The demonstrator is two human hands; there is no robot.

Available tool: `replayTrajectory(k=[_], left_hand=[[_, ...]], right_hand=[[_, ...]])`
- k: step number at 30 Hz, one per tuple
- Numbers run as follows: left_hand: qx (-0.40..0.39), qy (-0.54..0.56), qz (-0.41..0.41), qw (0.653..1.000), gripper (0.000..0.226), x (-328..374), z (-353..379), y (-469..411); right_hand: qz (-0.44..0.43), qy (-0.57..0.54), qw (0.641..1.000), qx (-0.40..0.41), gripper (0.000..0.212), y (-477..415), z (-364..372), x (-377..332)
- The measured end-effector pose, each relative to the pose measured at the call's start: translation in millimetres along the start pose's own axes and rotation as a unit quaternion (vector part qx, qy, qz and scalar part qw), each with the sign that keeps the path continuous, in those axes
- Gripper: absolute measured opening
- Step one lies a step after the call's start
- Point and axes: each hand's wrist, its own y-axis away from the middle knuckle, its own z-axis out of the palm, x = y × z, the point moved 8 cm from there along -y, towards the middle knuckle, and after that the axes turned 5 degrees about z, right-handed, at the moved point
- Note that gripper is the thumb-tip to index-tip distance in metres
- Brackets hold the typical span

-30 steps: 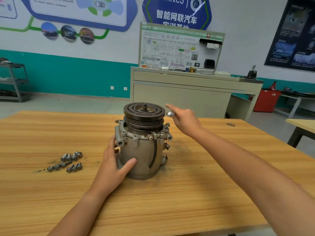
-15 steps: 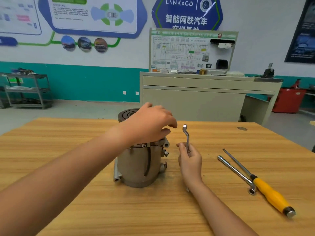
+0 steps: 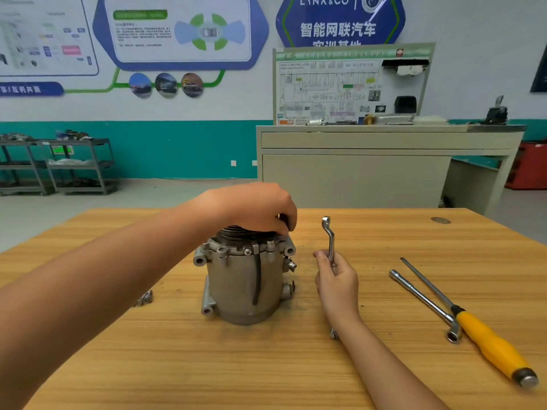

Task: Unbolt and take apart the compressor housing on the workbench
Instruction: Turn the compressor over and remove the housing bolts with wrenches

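Standing upright near the middle of the wooden desk point(image 3: 296, 374) is the grey metal compressor point(image 3: 242, 285), with a black cable running down its front. Behind the desk, across a strip of floor, is a pale cabinet point(image 3: 355, 179). The person's left arm comes in from the left, and the left hand point(image 3: 260, 208) sits on top of the compressor, fingers curled down around the dark grooved pulley point(image 3: 236, 231) so that most of it is covered. Just right of the compressor and not touching it, the right hand point(image 3: 337, 279) is closed around the shaft of a slim bent wrench point(image 3: 329, 235), held upright with its ring end pointing up. Farther right, a screwdriver point(image 3: 488, 341) with a yellow handle lies slanted on the desk, and a steel socket bar point(image 3: 420, 300) lies close beside it at nearly the same angle. A small loose bolt point(image 3: 145, 298) rests on the desk left of the compressor, partly hidden by the left forearm.
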Motion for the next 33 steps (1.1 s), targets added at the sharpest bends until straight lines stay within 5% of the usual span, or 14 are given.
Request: replayTrajectory(k=[9, 24, 33], left_hand=[[-0.011, -0.056, -0.009, 0.998, 0.027, 0, 4, 2], [-0.001, 0.029, 0.001, 1.000, 0.022, -1, 0, -2], [-0.011, -0.067, -0.017, 0.998, 0.028, -4, 7, -8]], right_hand=[[-0.008, 0.018, 1.000, -0.006, 0.018, 3, 0, 0], [0.034, 0.133, 0.988, -0.075, 0.020, 18, -2, 19], [0.043, 0.122, 0.989, -0.071, 0.020, 18, -2, 17]])
